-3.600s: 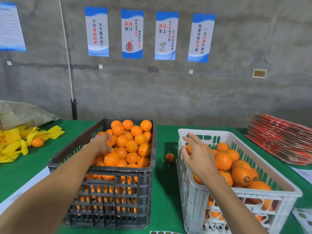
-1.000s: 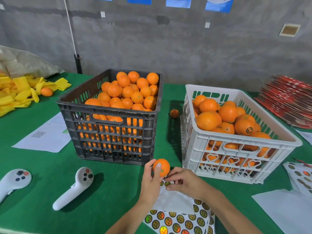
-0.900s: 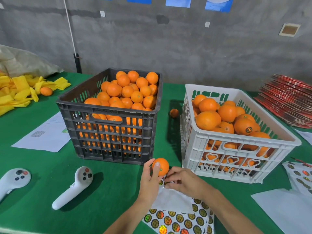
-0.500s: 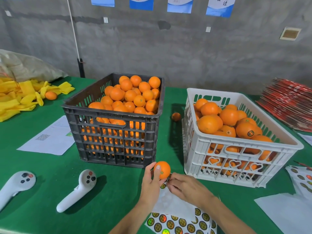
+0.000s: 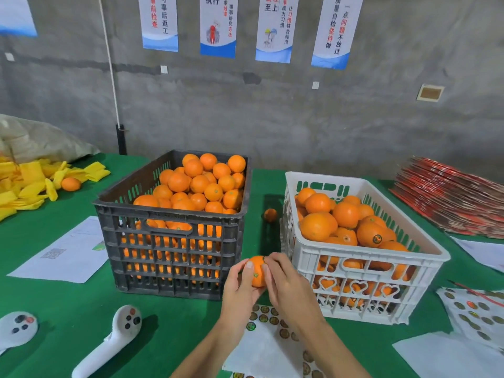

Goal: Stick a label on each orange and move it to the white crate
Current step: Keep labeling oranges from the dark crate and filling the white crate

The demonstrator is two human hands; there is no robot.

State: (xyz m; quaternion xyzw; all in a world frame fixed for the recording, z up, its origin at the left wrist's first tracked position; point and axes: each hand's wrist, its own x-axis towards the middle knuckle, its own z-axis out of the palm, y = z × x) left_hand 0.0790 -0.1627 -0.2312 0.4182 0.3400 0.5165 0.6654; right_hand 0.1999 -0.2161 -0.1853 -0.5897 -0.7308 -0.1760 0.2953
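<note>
Table: green cloth-covered tabletop (image 5: 68, 304), cut off at left, right and bottom edges.
Black crate: dark slatted plastic crate (image 5: 174, 257) left of centre, heaped with unlabelled oranges; lower layers glimpsed only through the slats.
White crate: white slatted plastic crate with heart cut-outs (image 5: 362, 271) to the right, partly filled with oranges; round dark label visible on one fruit, labels on the rest hidden or too small to tell.
Cardboard stack: red-edged flat sheets (image 5: 450, 197) at far right, cut off by the frame.
Yellow pile: crumpled yellow wrappers (image 5: 24, 184) at far left, with a loose orange among them; partly out of frame.
Sticker sheet: white backing sheet with round dark labels (image 5: 272, 347) under the forearms, largely covered by them.
Controllers: two white handheld controllers (image 5: 114, 339) at lower left, the far-left one cut off.
Left hand: left hand (image 5: 240, 287) curled around the single small orange (image 5: 256, 271), thumb on its front.
Right hand: right hand (image 5: 286, 285) with fingertips bent onto the same orange's top right; any label under them hidden.
Held orange: raised above the table, in front of the gap between the two crates, not in the white crate.
Stray orange: small orange (image 5: 270, 214) on the table between the crates, in shadow.
</note>
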